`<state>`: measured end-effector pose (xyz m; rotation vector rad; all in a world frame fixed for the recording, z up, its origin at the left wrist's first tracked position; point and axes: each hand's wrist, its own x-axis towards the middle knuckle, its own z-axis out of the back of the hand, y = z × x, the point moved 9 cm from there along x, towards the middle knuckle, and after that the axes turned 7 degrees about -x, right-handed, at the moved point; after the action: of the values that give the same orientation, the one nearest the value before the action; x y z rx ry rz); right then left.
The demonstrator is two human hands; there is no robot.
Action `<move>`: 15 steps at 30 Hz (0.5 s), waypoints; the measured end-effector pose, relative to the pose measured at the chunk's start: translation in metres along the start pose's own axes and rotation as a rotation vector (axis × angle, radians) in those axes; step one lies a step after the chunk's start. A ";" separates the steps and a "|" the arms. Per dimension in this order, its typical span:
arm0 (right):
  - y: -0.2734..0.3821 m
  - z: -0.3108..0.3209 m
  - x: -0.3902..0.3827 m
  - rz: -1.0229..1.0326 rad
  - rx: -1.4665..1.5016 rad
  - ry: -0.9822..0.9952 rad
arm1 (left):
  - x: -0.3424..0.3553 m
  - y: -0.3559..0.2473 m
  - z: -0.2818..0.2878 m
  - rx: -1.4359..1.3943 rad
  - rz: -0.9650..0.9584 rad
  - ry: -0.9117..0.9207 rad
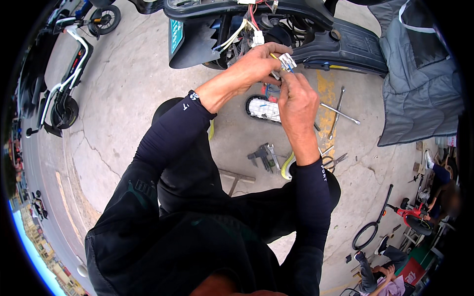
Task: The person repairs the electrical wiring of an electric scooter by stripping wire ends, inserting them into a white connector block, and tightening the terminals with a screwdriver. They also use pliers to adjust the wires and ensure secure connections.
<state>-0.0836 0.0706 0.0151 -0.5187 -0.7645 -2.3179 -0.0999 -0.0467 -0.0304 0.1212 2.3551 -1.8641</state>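
My left hand [256, 64] grips a white plastic wire connector [287, 61] with coloured wires running up to the open front of a dark electric scooter [316, 34]. Just below it, my right hand [296, 101] pinches the blue and white wires under the connector. Both hands are held close together over the concrete. A bundle of red, yellow and white wiring [247, 29] hangs out of the scooter body above my left hand. Directly beneath my hands a black-rimmed white lamp part [261, 108] lies on the ground.
Long wrenches [338, 113], pliers [264, 157] and scissors [335, 160] lie on the concrete. A grey quilted cover [419, 84] is at the right. A white scooter [64, 93] stands at the left. Other people sit by a small red bike [414, 217] at lower right.
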 end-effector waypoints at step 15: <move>0.006 -0.003 -0.004 0.119 -0.083 0.007 | -0.003 0.004 0.003 0.004 0.003 0.051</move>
<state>-0.0772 0.0666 0.0132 -0.5763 -0.6188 -2.2468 -0.0960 -0.0485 -0.0341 0.1748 2.3831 -1.8870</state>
